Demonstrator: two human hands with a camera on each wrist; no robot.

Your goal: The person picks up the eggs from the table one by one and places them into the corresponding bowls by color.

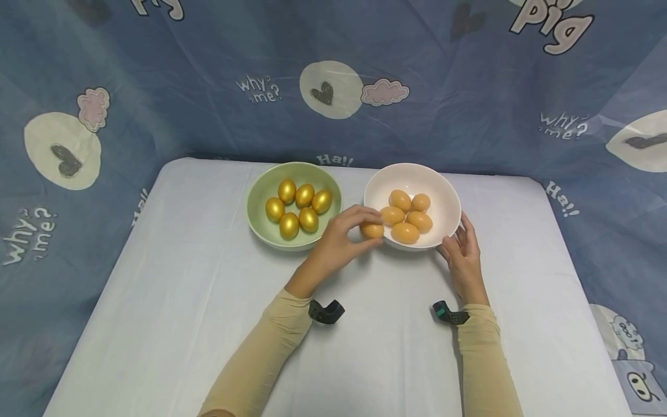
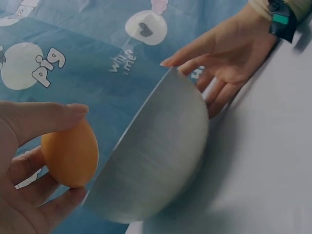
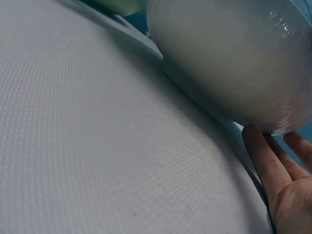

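Note:
My left hand pinches an orange-brown egg between thumb and fingers. That egg is at the left rim of a white bowl, close beside its wall in the left wrist view. Several more orange-brown eggs lie inside the bowl. On the bowl's right side is my right hand, thumb at the rim. Its extended fingers touch the outer wall in the right wrist view. Left of the white bowl stands a green bowl with several shiny gold eggs in it.
Both bowls stand near the back edge of a table with a white cover. Behind it hangs a blue printed cloth. A dark band with a camera mount is at the left wrist, another such mount at the right.

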